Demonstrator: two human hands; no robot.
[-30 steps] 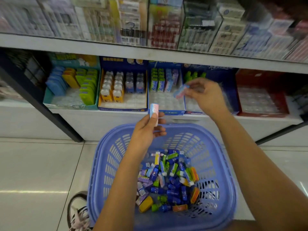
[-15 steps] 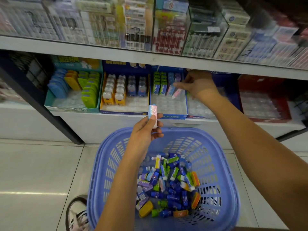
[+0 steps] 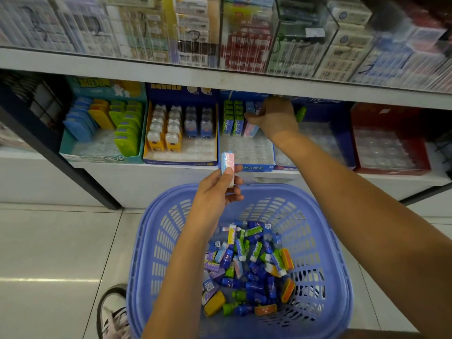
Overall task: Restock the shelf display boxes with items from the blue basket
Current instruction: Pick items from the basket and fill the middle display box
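Note:
The blue basket (image 3: 149, 243) stands on the floor below the shelf, with several small colourful erasers (image 3: 247, 267) piled in it. My left hand (image 3: 215, 192) hovers above the basket's far rim and pinches a pink-and-blue eraser (image 3: 228, 160) upright. My right hand (image 3: 275, 118) reaches into the blue display box (image 3: 247, 156), fingers curled on the top of a pink eraser (image 3: 251, 130) that stands beside the green erasers (image 3: 233, 119) in the back rows. The front slots of that box's clear tray hold nothing.
Left of it stand a blue box of cat-shaped items (image 3: 181, 133) and a teal box (image 3: 102, 123). A second blue box (image 3: 322, 140) and a red box (image 3: 391, 140) are to the right. The upper shelf edge (image 3: 220, 79) overhangs my right hand. My shoe (image 3: 112, 311) is beside the basket.
My right hand has carried the pink eraser from above the shelf's front edge deep into the blue display box and set it upright. The left hand has stayed put with its eraser.

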